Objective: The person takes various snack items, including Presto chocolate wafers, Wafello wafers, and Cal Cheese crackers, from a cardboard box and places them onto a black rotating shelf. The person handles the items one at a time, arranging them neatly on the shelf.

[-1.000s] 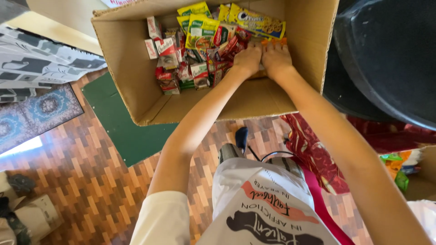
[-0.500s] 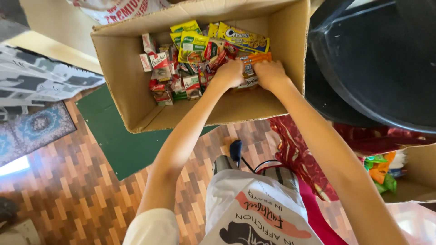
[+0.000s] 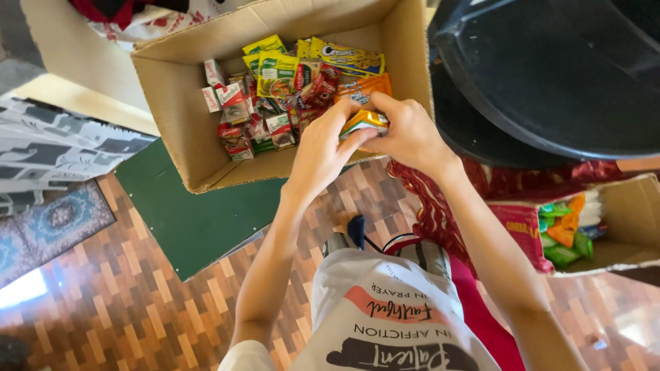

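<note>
Cardboard box (image 3: 206, 148) sat on the floor, full of snack packets (image 3: 275, 89). Left hand (image 3: 322, 148) and right hand (image 3: 411, 134) had drawn back from deep inside, together pinching 1 yellow packet (image 3: 366, 121) at the near rim.

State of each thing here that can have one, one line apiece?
Cardboard box: open, part-filled with packets.
Yellow packet: held between both hands, over the box.
Left hand: gripping the yellow packet.
Right hand: gripping the yellow packet.
Smaller box: open, green and orange packets inside.
</note>
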